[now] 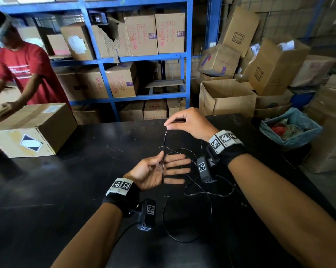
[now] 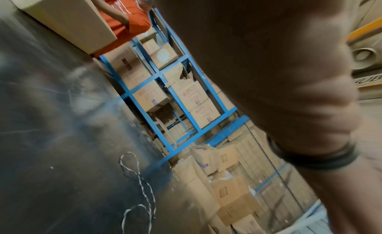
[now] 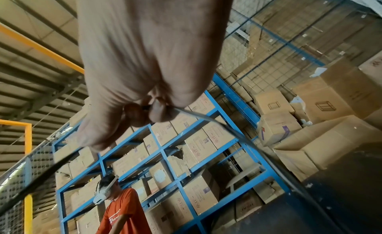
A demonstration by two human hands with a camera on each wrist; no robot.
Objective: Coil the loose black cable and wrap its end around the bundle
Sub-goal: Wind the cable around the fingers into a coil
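Note:
A thin black cable [image 1: 165, 140] runs taut between my two hands above the black table [image 1: 76, 180]. My right hand [image 1: 168, 126] is raised and pinches the cable between thumb and forefinger; the right wrist view shows the same pinch of the right hand [image 3: 149, 107] with the cable [image 3: 206, 119] leading away. My left hand [image 1: 172, 156] lies palm up with straight fingers, its thumb holding the cable against the index finger. The rest of the cable lies in loose loops [image 1: 184, 194] on the table, also seen as loops [image 2: 142, 185] in the blurred left wrist view.
A taped cardboard box [image 1: 33, 128] sits on the table's left side, where a person in a red shirt [image 1: 27, 74] handles another box. Blue shelving [image 1: 144, 59] full of cartons stands behind. Open cartons [image 1: 227, 97] and a blue-lined bin [image 1: 291, 130] stand at right.

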